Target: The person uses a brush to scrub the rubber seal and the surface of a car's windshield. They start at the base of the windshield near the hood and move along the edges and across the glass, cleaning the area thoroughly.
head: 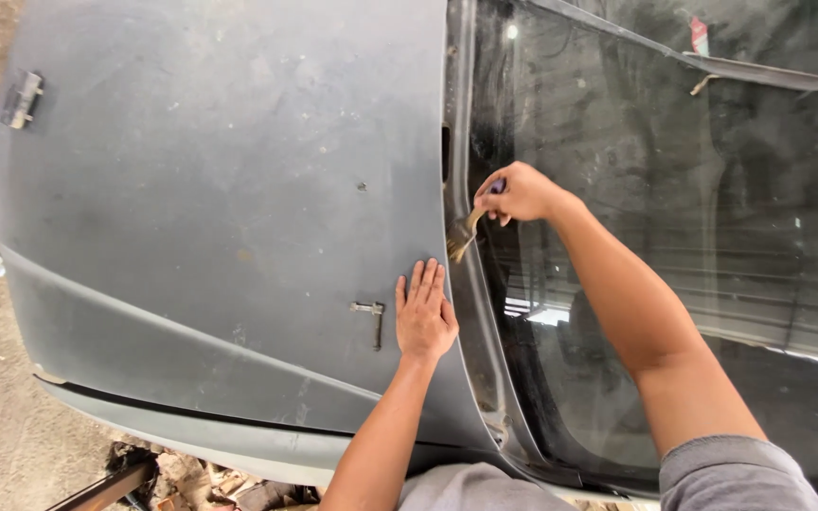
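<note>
- At the far left, a small metal latch [21,98] sits on the grey car hood [220,170], well apart from both hands; bare ground and rubble lie beyond the hood's near left edge
- Just left of the left hand, a small metal bracket [371,317] is fixed to the hood
- The left hand [424,317] lies flat on the hood, fingers straight and spread, grasping nothing (it seems to steady the body)
- The paintbrush [464,235] has its bristles touching the channel [473,293] between hood edge and windshield [693,246]
- The right hand [521,192] is clenched round the brush handle
- Judging by this, the channel is being brushed out; a further stroke would call for drawing the bristles along the seam while keeping them inside the groove
</note>
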